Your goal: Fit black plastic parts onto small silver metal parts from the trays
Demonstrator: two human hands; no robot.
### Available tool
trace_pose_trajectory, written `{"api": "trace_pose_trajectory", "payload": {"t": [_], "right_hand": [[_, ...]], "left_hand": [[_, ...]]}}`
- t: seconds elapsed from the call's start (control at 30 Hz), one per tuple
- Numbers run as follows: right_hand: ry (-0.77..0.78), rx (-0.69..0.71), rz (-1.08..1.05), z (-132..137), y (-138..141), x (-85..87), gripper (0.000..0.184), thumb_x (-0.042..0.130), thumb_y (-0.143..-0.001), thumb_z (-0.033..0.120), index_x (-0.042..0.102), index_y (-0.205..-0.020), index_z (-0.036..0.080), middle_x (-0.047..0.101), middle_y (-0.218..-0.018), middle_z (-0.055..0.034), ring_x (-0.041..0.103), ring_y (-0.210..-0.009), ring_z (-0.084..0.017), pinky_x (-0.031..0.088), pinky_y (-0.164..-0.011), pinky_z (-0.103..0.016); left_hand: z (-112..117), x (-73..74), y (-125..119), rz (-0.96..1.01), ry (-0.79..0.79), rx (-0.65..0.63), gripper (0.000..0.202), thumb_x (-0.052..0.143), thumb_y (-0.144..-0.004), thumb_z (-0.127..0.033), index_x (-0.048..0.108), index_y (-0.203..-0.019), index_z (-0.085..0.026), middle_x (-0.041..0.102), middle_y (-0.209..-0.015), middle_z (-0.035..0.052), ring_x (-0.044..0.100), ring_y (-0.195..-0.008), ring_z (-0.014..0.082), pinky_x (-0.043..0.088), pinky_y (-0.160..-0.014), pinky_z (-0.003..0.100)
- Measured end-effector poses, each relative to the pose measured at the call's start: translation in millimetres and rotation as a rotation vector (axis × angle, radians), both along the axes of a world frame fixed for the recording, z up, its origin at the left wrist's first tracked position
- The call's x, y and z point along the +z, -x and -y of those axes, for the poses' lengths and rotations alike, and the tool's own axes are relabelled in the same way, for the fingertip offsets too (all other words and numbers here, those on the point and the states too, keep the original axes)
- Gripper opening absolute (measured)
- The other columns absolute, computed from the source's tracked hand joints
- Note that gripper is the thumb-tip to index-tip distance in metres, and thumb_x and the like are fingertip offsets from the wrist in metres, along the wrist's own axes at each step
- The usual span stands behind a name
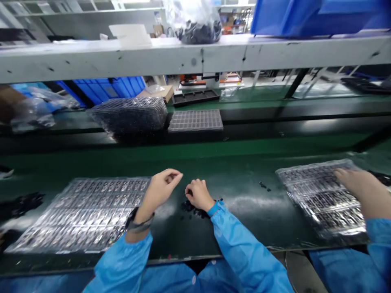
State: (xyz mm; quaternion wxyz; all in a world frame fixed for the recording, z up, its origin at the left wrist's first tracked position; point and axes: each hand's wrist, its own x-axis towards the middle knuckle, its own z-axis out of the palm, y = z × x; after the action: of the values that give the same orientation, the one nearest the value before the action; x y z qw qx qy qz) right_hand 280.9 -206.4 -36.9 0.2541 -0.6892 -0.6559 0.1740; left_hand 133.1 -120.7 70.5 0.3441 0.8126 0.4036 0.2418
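Far left, a small dark clump (21, 203) of parts is seen on the green belt (238, 171), just beside a clear blister tray (82, 213) with rows of pockets, which is laid flat near the front edge. The left hand (159, 189) is held up over that tray's right end, wrist watch (139, 224) showing, fingers curled in with thumb and forefinger pinched together; something tiny may be held there but it can't be made out, so whether anything is actually gripped can't be told. Just to the right, the right hand (198, 194) is rested on the belt, fingers bent down into a little pile of small black parts (191, 207), touching them; if one is pinched or not can't be told either. Both arms are covered by blue sleeves (241, 248).

A few stray black bits (264, 186) are scattered further right. Then a second clear tray (320, 195) is found at the right, with a co-worker's hand (363, 191) laid flat on its far corner.

Further back, a stack of clear trays (131, 116) and a single grey grid tray (195, 120) are parked across the belt, under a white shelf (195, 55) where a plastic bag of dark parts (198, 24) and blue bins (317, 16) are kept
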Motion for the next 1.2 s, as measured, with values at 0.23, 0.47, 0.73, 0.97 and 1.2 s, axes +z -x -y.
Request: {"api": "trace_pose_trajectory", "payload": {"t": [0.23,0.47,0.73,0.97,1.2], "right_hand": [[-0.06,0.008,-0.151,0.1,-3.3,-2.2,0.01,0.069,-0.086,0.01,0.066,-0.089,0.019,0.071,-0.086,-0.0014,0.062,-0.088,-0.018,0.036,-0.088,-0.03],[-0.103,-0.061,-0.473,-5.0,-22.1,-8.1,0.018,0.065,-0.08,0.006,0.072,-0.087,0.021,0.075,-0.078,0.0005,0.071,-0.079,-0.019,0.048,-0.084,-0.028],[-0.216,-0.19,-1.258,7.9,-70.4,8.3,0.028,0.08,-0.078,0.04,0.064,-0.079,0.017,0.07,-0.062,-0.0005,0.054,-0.044,-0.011,0.041,-0.047,-0.022],[-0.444,-0.253,-1.692,22.8,-94.0,26.0,0.034,0.089,-0.072,0.038,0.068,-0.087,0.018,0.076,-0.07,-0.0045,0.066,-0.053,-0.015,0.052,-0.055,-0.026],[-0.486,-0.167,-1.824,21.0,-90.6,15.9,0.026,0.088,-0.078,0.032,0.07,-0.089,0.017,0.079,-0.08,-0.0062,0.076,-0.071,-0.019,0.059,-0.066,-0.028]], "left_hand": [[-77.9,-49.0,-158.4,-0.107,0.129,-0.276,0.021,0.068,-0.082,-0.037,0.071,-0.079,-0.016,0.071,-0.069,0.004,0.064,-0.058,0.0168,0.049,-0.061,0.026],[-129.9,-70.0,-266.3,-0.223,-0.034,-0.166,0.012,0.067,-0.083,-0.022,0.071,-0.091,-0.014,0.075,-0.096,0.0133,0.071,-0.092,0.0247,0.051,-0.082,0.03],[-139.7,-87.8,-337.4,-0.239,-0.061,-0.114,0.021,0.079,-0.076,-0.023,0.07,-0.092,-0.011,0.067,-0.12,0.0216,0.064,-0.114,0.0306,0.047,-0.096,0.034],[-150.9,-102.1,-310.2,-0.053,0.038,-0.092,0.015,0.08,-0.076,-0.015,0.068,-0.085,-0.015,0.072,-0.104,0.0133,0.064,-0.101,0.0228,0.046,-0.096,0.032],[-141.5,-93.2,-290.5,0.282,0.24,0.043,0.026,0.085,-0.066,-0.013,0.06,-0.069,-0.016,0.065,-0.074,0.0048,0.062,-0.08,0.0184,0.049,-0.08,0.031]]}}
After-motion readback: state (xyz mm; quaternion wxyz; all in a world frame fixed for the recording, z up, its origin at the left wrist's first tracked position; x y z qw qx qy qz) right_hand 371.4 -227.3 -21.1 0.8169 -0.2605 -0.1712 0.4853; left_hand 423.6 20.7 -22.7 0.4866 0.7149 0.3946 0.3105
